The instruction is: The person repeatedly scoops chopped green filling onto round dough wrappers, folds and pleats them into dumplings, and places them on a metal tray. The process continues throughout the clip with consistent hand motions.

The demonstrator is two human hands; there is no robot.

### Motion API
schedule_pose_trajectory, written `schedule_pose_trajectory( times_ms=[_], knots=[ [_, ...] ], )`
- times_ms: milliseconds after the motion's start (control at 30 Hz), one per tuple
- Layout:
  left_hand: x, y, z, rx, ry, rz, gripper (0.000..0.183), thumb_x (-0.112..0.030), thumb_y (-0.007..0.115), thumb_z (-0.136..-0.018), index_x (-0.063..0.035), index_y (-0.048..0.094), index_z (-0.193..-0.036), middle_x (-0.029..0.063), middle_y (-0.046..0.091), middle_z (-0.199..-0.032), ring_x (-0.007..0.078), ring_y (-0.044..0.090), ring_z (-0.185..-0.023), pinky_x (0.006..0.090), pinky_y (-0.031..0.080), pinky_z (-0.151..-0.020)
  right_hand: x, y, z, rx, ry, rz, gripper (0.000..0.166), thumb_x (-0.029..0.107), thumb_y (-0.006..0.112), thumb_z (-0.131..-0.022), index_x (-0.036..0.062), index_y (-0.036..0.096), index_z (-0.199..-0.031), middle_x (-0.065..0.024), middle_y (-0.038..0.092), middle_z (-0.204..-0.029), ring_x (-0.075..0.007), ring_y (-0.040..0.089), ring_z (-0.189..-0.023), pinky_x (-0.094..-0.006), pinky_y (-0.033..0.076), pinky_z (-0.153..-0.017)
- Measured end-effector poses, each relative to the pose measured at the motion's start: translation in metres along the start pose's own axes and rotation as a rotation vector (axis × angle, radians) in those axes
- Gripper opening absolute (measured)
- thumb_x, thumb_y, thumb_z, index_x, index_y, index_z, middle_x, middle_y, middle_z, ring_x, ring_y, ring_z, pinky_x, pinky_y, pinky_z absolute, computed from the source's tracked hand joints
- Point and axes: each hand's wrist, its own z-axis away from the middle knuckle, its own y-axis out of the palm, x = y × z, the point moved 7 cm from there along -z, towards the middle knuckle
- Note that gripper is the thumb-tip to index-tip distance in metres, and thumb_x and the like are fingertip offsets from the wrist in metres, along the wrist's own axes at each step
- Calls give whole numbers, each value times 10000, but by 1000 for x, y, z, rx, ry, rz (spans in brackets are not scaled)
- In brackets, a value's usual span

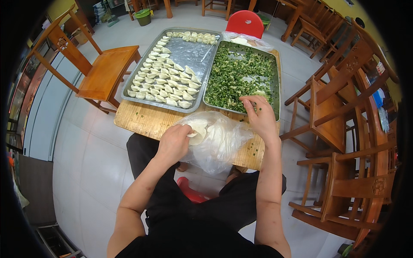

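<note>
My left hand [174, 141] pinches the edge of a round dough wrapper [197, 132] at the table's near edge. Beside it, more wrappers [220, 137] lie overlapping in a clear plastic bag [211, 163]. My right hand [260, 113] is over the near right part of a metal tray [278, 96] of chopped green filling [232, 80], fingertips at the filling; whether they hold anything is hidden. To the left, a second metal tray [190, 51] carries rows of folded dumplings [161, 77]. A pale patch [259, 93] shows in the filling just beyond my right hand.
Both trays rest on a wooden table [138, 121] with green scraps on it. A wooden chair [106, 72] stands left, several wooden chairs [329, 113] right. A red chair back [246, 24] and a bag with white dough [240, 41] are at the far side.
</note>
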Motion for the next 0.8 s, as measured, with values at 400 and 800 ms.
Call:
schedule_pose_trajectory(
  times_ms=[400, 800],
  knots=[
    [-9, 3, -4, 71, 197, -16, 274, 20, 684, -746, -52, 615, -1001, 107, 616, -889, 335, 597, -883, 424, 508, -776, -54, -45, -24, -297, 275, -265, 326, 272, 500, -1060, 31, 665, -1208, -86, 706, -997, -170, 646, -945, -312, 487, -864],
    [40, 2, -1, 245, -380, 414, 272, -71, 563, -946, -22, 491, -1203, 223, 642, -864, 412, 642, -821, 448, 507, -726, -93, 7, -64, -79, 98, -15, 272, 159, 495, -1044, 42, 671, -1214, -124, 711, -1097, -288, 627, -1083, -391, 474, -965]
  ],
)
